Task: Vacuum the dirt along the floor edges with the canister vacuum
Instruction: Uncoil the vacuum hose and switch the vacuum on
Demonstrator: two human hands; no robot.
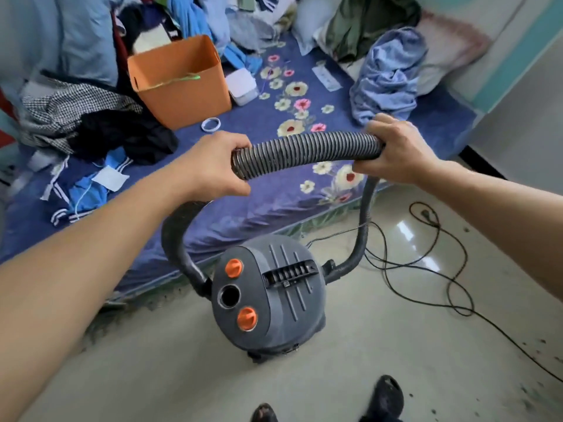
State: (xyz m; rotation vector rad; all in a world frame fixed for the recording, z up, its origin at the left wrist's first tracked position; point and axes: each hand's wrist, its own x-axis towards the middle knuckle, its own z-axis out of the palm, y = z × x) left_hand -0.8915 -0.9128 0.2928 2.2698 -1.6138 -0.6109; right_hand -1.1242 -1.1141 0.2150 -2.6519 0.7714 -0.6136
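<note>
Fingers point(235, 142) of left hand point(213, 166) and right hand point(399, 147) clamped round ribbed grey hose point(304, 150), domed canister vacuum point(289, 303)

Blue floral sheet point(243, 117) covers bed. Orange bag point(182, 86) upright on it, top open. White tape ring point(210, 124) just beside bag; white box point(242, 86) at bag's right. Clothes pile point(76, 117) left. Crumpled blue garment point(387, 80) right, against pillow point(451, 53). White mask point(110, 178) on striped clothing.
</note>
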